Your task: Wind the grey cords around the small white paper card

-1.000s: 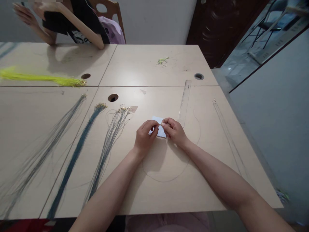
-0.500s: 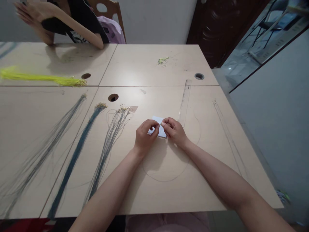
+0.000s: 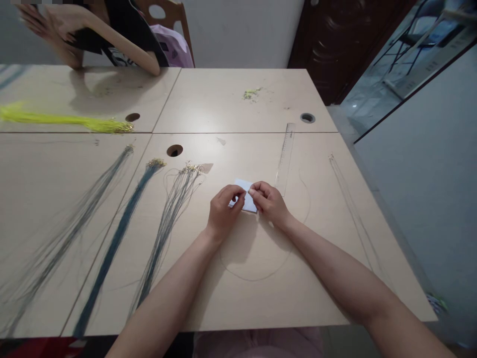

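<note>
Barely anything's shifted in the last second: the co-worker [image 3: 128, 32] across the table has moved their hands a little, while the pair I'm watching up close look pretty much frozen. Left hand [image 3: 225, 209] and right hand [image 3: 269, 200] are practically nose to nose, each with thumb and index fingertip brought tight together. Whatever's in those pinches is too tiny to make out from where I'm standing, so I can't tell you what either one's got.

Right below the fingers there's a small pale blue pad [image 3: 250, 205], partly hidden by the hands. One loose thin cord [image 3: 257, 280] lies on the table [image 3: 316, 308] in a big curve, from by the left forearm, under the right one and back up near a clear ruler [image 3: 286, 151]. Can't tell if it runs into the fingers.

Off past the left arm you've got three bundles fanned out: a grey-blue one [image 3: 169, 221] nearest, then a dense teal one [image 3: 121, 233], then a thinner grey one [image 3: 87, 211], all with gold-looking bits at the far end. Bright yellow-green bundle [image 3: 67, 120] lies crosswise beyond those. Couple of thin strands [image 3: 350, 199] sit by themselves over to the right.
</note>
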The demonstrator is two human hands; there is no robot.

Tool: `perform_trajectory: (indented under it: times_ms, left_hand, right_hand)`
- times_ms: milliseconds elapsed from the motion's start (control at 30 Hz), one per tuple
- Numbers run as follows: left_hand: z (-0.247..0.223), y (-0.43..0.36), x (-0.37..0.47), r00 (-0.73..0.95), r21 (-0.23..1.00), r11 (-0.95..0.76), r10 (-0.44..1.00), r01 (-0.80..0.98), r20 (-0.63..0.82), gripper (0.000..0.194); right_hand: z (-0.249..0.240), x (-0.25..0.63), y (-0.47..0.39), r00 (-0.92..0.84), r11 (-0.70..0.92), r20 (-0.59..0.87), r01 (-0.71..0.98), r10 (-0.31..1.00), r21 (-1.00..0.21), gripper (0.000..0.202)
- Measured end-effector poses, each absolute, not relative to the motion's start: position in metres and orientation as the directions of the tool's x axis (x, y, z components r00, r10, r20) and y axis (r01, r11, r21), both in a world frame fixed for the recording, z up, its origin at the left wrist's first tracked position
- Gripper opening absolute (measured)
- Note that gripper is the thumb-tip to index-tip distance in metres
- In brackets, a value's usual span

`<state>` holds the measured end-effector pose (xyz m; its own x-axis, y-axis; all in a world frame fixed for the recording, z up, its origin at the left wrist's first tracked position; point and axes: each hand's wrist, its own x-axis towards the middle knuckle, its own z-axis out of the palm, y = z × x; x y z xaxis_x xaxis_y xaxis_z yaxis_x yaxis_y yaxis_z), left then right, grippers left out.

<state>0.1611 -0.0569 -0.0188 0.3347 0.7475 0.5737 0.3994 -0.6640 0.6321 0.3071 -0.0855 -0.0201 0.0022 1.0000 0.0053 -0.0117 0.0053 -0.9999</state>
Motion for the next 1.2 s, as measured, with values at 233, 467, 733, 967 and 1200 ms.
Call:
perform_trajectory:
  times_ms: [233, 467, 733, 967, 1200]
  left_hand:
    - [-0.0188, -0.0571, 0.1609, 0.342, 0.639, -0.661, 0.751, 0.393, 0.565, 0.008]
    - [-0.0192, -0.0575, 0.1614, 0.303, 0.642, -0.655, 0.755, 0.399, 0.581, 0.007]
    - [-0.0176, -0.0576, 0.1614, 0.307, 0.640, -0.651, 0.758, 0.407, 0.576, 0.007]
    - [-0.0184, -0.0579, 0.1613, 0.302, 0.647, -0.653, 0.756, 0.394, 0.580, 0.006]
    - [-0.0183, -0.0574, 0.1610, 0.316, 0.645, -0.654, 0.756, 0.395, 0.573, 0.006]
  right_hand:
    - [-0.0195, 0.3066, -0.0864, 0.003, 0.012, 0.012, -0.015, 1.000, -1.000, 0.017]
    - [-0.0198, 0.3066, -0.0862, 0.011, 0.000, 0.000, -0.018, 1.000, -1.000, 0.019]
    - [-0.0187, 0.3066, -0.0867, 0.011, 0.001, 0.001, -0.007, 1.000, -1.000, 0.019]
    - [-0.0193, 0.3069, -0.0861, 0.008, 0.007, 0.007, -0.020, 1.000, -1.000, 0.018]
    - [-0.0192, 0.3065, -0.0869, 0.009, 0.007, 0.006, -0.016, 1.000, -1.000, 0.019]
